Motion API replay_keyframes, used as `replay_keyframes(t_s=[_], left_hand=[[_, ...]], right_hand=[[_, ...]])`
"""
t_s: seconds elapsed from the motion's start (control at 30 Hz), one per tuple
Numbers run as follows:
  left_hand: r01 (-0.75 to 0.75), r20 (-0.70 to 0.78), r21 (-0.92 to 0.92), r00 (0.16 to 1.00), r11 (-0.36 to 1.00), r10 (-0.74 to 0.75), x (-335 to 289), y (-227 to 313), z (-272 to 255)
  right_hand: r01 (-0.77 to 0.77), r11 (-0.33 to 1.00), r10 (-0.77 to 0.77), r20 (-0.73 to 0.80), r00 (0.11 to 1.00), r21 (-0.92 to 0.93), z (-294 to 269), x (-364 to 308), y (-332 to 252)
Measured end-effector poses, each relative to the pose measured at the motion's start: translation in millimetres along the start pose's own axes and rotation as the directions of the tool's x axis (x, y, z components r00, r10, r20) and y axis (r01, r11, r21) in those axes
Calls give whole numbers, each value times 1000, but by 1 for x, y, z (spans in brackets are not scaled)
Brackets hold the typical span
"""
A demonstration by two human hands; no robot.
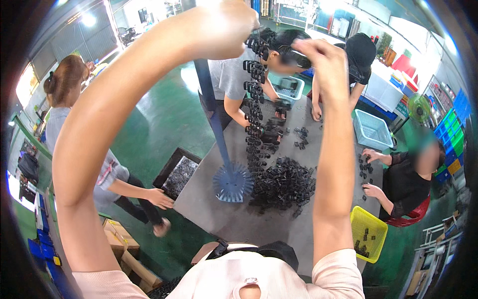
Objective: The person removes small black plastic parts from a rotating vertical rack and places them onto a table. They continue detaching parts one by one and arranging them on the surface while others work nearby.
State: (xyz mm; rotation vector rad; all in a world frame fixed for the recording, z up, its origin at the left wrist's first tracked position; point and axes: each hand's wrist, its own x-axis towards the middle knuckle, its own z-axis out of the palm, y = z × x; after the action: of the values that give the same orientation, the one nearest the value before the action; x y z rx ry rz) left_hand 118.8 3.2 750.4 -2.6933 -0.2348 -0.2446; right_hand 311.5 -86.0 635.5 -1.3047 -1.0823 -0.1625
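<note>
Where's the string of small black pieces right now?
In the head view, the string of black pieces hangs near centre, below the left hand and right of the blue post.

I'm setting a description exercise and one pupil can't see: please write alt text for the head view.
A person's left hand is raised at the top of a hanging strand of black parts, the right hand raised to its right. Below, loose black parts lie heaped on a grey table with four co-workers around it.
</note>
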Motion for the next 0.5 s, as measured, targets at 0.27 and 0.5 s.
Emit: replay_keyframes(t_s=[0.27, 0.5], left_hand=[[-110, -189, -101, 978, 989, 89, -24, -27, 21], [-4, 14, -83, 1000, 997, 5, -3, 3, 2]], right_hand=[[59, 866, 40, 186, 982, -496, -25, 3, 3], [229, 951, -212, 100, 972, -207, 53, 2, -9]])
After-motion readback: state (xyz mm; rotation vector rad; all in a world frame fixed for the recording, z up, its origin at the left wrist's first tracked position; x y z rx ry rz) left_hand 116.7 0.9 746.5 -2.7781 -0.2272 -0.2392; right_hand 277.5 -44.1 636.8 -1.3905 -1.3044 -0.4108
